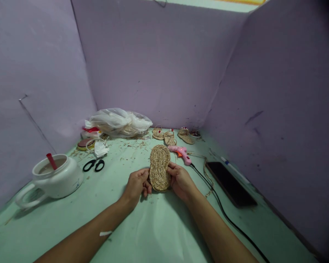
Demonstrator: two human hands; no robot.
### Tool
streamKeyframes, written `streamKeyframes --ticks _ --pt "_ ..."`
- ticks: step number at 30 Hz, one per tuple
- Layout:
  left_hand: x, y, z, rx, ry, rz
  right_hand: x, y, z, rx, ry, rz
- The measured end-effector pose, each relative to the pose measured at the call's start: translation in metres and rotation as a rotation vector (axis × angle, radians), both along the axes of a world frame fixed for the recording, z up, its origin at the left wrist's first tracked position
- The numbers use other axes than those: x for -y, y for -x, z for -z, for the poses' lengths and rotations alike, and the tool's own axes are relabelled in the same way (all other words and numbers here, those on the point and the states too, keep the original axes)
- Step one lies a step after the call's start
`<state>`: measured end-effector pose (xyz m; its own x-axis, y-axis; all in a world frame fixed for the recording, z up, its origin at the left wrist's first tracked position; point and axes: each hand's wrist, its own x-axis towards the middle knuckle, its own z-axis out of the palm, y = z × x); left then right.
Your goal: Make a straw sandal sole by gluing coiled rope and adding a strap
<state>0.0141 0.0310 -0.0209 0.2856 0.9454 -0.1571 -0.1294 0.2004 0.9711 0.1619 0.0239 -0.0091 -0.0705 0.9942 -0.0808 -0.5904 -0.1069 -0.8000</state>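
A woven straw sole (160,168), coiled from braided cord into a rounded shape with a narrower waist, is held up between my two hands above the green table. My left hand (139,183) pinches its left edge, thumb toward the waist and the other fingers curled below. On the opposite edge, my right hand (180,179) grips with its thumb on the front and fingers partly hidden behind. Just beyond my right hand lies a pink glue gun (181,153) with an orange trigger. Its black cord (222,208) runs toward me past my right forearm.
Small straw sandals (170,138) with red beads stand at the back, beside a plastic bag (120,123). Left are black-handled scissors (93,166) and a white mug (57,179) holding a red stick. A phone (230,183) and a pen (234,169) lie right. Purple walls enclose the table.
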Motion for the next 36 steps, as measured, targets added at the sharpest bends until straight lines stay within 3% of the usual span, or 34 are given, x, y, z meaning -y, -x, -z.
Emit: streamKeyframes --ticks 36 --pt "-0.0022 -0.0008 0.0040 -0.058 -0.001 0.001 -0.0032 -0.0045 0.0017 -0.009 0.047 0.051"
